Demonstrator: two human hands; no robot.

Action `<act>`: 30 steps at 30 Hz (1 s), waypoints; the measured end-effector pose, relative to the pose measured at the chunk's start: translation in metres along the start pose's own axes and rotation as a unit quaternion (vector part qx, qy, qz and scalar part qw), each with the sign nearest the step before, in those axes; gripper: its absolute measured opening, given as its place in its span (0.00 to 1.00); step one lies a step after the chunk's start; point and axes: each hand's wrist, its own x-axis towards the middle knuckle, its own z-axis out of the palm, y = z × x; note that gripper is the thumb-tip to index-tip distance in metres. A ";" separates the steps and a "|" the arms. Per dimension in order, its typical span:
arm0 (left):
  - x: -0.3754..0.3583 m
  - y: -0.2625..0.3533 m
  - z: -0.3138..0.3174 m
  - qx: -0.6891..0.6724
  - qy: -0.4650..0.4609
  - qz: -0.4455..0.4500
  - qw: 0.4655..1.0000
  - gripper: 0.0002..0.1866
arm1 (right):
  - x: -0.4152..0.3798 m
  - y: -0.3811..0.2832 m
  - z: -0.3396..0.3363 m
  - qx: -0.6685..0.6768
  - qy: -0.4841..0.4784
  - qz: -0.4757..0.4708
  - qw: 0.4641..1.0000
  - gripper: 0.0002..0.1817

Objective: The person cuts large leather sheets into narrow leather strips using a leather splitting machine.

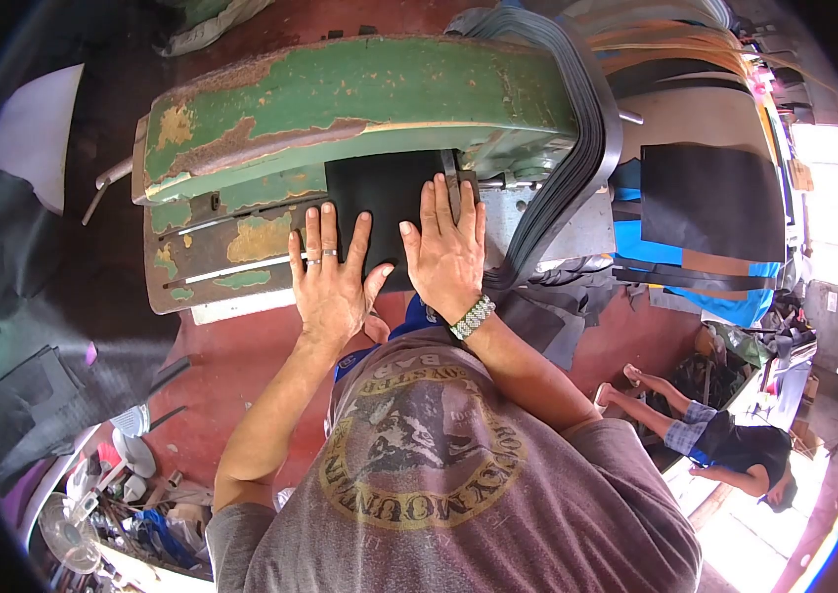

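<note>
A green machine (369,84) with chipped paint spans the upper middle, its long arm above a flat bed. On that bed lies a black sheet (379,193), partly under the machine's arm. My left hand (330,282) presses flat on the sheet's left part, fingers spread, with rings on it. Beside it, my right hand (446,242) rests flat on the sheet's right part, its fingertips near a narrow metal bar (450,163). A bracelet (473,316) circles the right wrist. Neither hand grips anything.
A thick bundle of black strips (577,148) hangs over the machine's right end. Further right, a black rectangular piece (705,203) lies on stacked material. Another person (725,440) is at the lower right. A fan (68,534) and clutter stand at the lower left.
</note>
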 end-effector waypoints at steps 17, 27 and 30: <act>0.000 -0.001 -0.001 0.001 -0.004 0.005 1.000 0.38 | 0.001 -0.003 -0.004 -0.002 -0.003 0.008 1.000 0.35; 0.001 0.001 -0.007 -0.002 -0.016 0.005 1.000 0.36 | 0.000 -0.002 -0.002 -0.001 0.023 0.000 1.000 0.34; 0.000 0.000 -0.004 -0.001 -0.010 0.010 1.000 0.36 | -0.001 -0.002 -0.003 0.004 0.023 0.000 1.000 0.34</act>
